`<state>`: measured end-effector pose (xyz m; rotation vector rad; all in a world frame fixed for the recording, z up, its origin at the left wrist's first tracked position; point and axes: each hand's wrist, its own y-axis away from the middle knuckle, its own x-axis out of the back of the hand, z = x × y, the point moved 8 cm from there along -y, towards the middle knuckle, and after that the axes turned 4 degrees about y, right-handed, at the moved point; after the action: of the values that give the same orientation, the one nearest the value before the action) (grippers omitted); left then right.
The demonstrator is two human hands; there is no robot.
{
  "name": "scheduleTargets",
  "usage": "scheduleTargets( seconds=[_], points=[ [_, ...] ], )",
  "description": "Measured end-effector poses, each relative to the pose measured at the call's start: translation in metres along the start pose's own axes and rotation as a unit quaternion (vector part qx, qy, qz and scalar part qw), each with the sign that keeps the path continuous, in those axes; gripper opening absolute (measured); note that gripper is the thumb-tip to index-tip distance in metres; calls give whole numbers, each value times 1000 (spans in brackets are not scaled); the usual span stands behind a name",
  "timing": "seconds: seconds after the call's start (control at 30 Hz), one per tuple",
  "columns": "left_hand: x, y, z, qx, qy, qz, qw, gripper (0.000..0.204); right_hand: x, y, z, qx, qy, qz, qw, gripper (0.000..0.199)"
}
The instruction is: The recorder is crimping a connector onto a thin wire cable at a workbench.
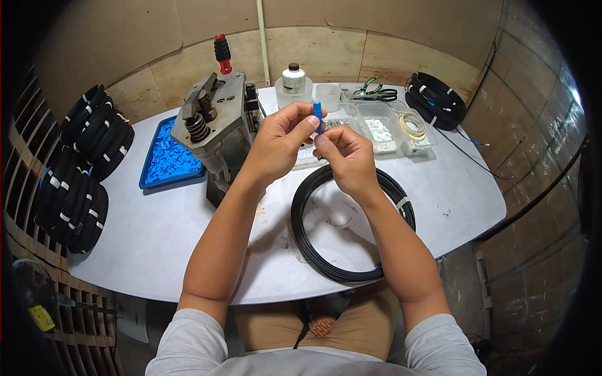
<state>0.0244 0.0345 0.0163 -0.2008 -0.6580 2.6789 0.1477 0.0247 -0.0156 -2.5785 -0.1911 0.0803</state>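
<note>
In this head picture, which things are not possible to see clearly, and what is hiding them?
- Blue connector: only its upper part shows in the head view; fingers of the left hand and right hand cover the rest, so the grip is unclear.
- Black cable coil: its far arc lies behind the right hand and wrist.
- Clear tray: its contents are too small to identify.
- Press tool: the left hand hides its right side.

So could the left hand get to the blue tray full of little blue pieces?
Probably yes. The blue tray of small blue plastic pieces lies on the white table to the person's left, nothing lying between. But the left hand is pinching the small blue connector with the right hand, so it must let go first.
</note>
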Motion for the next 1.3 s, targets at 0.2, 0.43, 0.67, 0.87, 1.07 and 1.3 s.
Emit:
scheduleTargets(
  seconds=[0.2,0.43,0.67,0.87,1.07,1.3],
  points=[
    [-7,2,0,8,74,-38,996,21,-3,0,4,-19,-64,-49,997,18],
    [-8,-1,-2,2,27,-9,1000,27,3,-1,5,-16,-35,8,999,18],
    [-5,1,-5,-19,17,25,999,25,3,4,9,-41,-7,29,999,20],
    [0,0,-8,20,66,59,996,30,4,2,12,-45,-30,32,998,20],
    [1,-1,-10,12,16,60,998,28,4,0,14,-43,-15,25,999,20],
    [2,0,-8,43,60,61,995,22,3,0,13,-37,-14,22,999,20]
  ],
)
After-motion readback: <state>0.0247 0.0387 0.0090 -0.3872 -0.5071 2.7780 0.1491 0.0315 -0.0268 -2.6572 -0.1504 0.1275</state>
